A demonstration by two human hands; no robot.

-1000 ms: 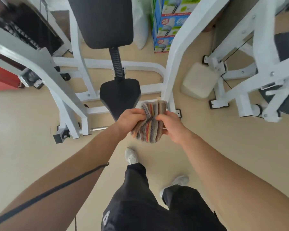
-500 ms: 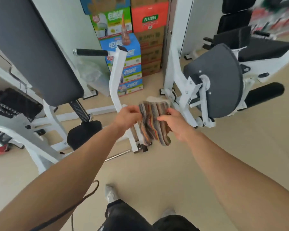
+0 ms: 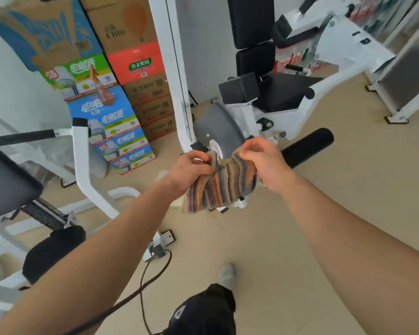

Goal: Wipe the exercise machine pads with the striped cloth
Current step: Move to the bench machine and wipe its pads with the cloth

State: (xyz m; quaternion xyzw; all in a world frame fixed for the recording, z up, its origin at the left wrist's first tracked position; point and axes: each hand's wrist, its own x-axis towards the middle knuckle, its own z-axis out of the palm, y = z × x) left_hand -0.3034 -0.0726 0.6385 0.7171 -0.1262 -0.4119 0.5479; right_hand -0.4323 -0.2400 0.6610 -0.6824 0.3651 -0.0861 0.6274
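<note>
gripping the striped cloth (image 3: 221, 189) with both hands, pinching its 9 o'clock edge with the left hand (image 3: 194, 169) and bunching its 3 o'clock edge with the right hand (image 3: 264, 165), up in the air at mid-frame and touching no pad. probably readying a fold before reaching for the black roller pad (image 3: 307, 146) at 2 o'clock or the seat pad (image 3: 286, 90) at 1 o'clock. could drop a loose corner mid-fold, or catch a foot on the floor cable (image 3: 141, 286) at 7 o'clock when stepping in with eyes on the cloth.

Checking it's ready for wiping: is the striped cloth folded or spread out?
Bunched, not spread: the cloth hangs gathered in folds between the left hand and right hand, which grip its top edge.
</note>
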